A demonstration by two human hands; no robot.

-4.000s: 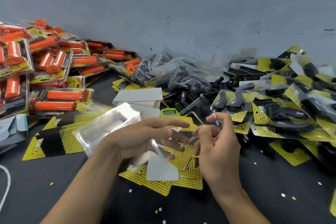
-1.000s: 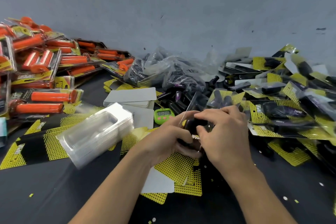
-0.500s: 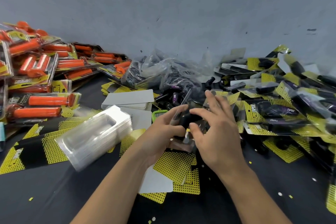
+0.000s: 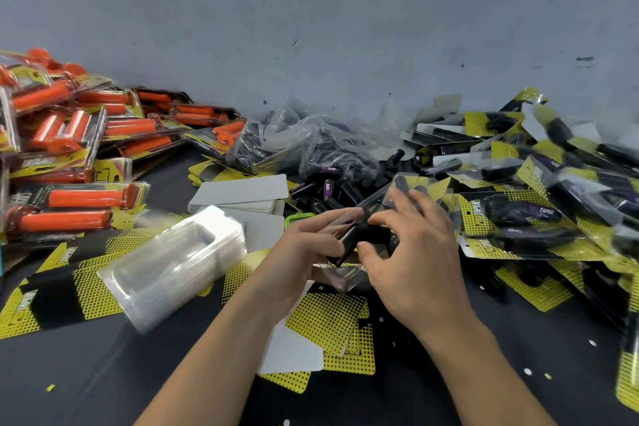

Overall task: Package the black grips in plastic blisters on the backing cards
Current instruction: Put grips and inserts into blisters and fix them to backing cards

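Over the middle of the desk (image 4: 103, 373), the left grip (image 4: 304, 249) curls round a clear blister (image 4: 342, 277). The right grip (image 4: 415, 263) appears to pinch the black grip (image 4: 363, 235) between thumb and forefinger and press it into that blister, though blur hides how far it is seated. Pushed in askew, it could crease the thin plastic or spring out. The backing cards (image 4: 328, 322) lie loose toward the near edge and could slide when the blister comes down.
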